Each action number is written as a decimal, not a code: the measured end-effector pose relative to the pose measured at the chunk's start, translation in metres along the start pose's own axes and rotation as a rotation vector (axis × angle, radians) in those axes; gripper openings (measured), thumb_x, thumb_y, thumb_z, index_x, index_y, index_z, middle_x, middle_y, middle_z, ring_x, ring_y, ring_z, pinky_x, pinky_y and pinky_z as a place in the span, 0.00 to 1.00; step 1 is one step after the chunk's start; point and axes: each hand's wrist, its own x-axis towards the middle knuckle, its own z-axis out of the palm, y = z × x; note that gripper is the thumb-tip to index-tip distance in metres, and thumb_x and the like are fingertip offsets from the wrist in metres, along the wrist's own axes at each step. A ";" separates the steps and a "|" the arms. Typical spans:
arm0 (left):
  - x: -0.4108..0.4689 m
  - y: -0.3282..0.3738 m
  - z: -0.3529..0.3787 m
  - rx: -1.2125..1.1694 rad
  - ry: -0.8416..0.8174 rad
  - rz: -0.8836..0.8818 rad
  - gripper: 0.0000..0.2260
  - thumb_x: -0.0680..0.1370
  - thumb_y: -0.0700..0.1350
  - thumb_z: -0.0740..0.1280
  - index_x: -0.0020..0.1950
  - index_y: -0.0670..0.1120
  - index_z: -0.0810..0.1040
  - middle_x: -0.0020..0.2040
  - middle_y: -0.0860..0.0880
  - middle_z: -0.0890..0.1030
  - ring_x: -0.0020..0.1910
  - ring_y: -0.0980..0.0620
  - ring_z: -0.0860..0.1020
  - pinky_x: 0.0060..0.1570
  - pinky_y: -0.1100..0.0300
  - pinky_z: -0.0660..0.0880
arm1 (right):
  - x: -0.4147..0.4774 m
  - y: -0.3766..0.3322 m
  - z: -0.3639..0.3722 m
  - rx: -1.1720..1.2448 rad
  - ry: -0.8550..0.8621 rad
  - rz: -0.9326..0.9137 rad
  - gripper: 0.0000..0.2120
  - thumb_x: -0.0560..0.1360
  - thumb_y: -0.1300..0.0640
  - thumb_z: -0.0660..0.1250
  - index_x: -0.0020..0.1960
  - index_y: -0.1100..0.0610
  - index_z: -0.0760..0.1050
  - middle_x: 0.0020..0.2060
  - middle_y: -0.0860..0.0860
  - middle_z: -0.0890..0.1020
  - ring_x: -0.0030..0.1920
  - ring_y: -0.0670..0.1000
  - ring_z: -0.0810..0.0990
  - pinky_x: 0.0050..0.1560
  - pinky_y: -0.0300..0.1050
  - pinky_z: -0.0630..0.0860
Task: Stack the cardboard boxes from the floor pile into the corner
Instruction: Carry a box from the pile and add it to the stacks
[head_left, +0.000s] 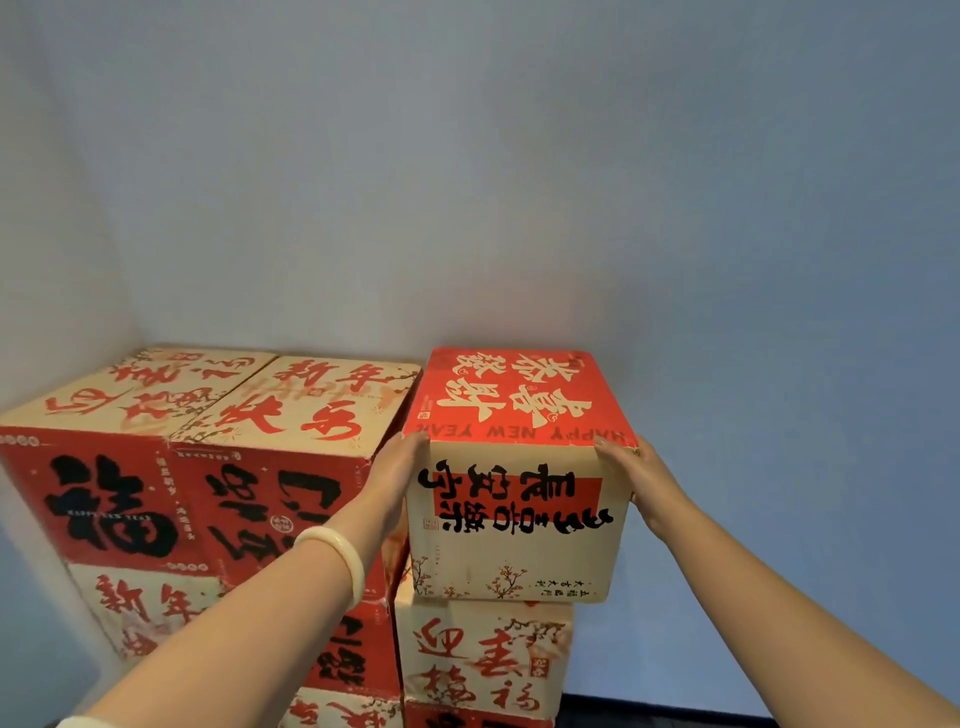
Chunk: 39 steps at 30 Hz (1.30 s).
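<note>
Holding: left grip (401, 467) and right grip (635, 470) clasp the red-topped box (519, 395), centre frame.
Surface: it sits atop a lower box (483, 660).
Room: blue-grey walls (467, 182), corner at left.

Soft, dim bluish light; wide-angle bending at edges.
</note>
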 end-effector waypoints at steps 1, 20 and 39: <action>0.008 -0.002 -0.001 0.004 -0.008 0.005 0.10 0.79 0.50 0.60 0.54 0.48 0.76 0.48 0.47 0.82 0.47 0.49 0.80 0.42 0.56 0.74 | 0.005 0.003 0.001 -0.002 0.005 0.002 0.29 0.69 0.45 0.72 0.67 0.50 0.68 0.58 0.50 0.79 0.56 0.51 0.78 0.51 0.48 0.75; 0.052 -0.055 -0.015 0.044 -0.044 0.017 0.33 0.73 0.64 0.62 0.74 0.52 0.60 0.68 0.51 0.70 0.66 0.49 0.70 0.63 0.50 0.68 | 0.002 0.053 0.011 0.030 0.000 0.072 0.39 0.64 0.40 0.71 0.71 0.49 0.61 0.65 0.49 0.73 0.61 0.48 0.73 0.60 0.46 0.69; 0.046 -0.185 -0.041 0.515 -0.137 -0.284 0.28 0.78 0.34 0.59 0.76 0.45 0.55 0.73 0.45 0.65 0.69 0.48 0.67 0.49 0.72 0.64 | 0.001 0.160 0.015 -0.256 -0.051 0.433 0.30 0.72 0.63 0.70 0.70 0.60 0.61 0.62 0.57 0.73 0.51 0.50 0.72 0.40 0.36 0.68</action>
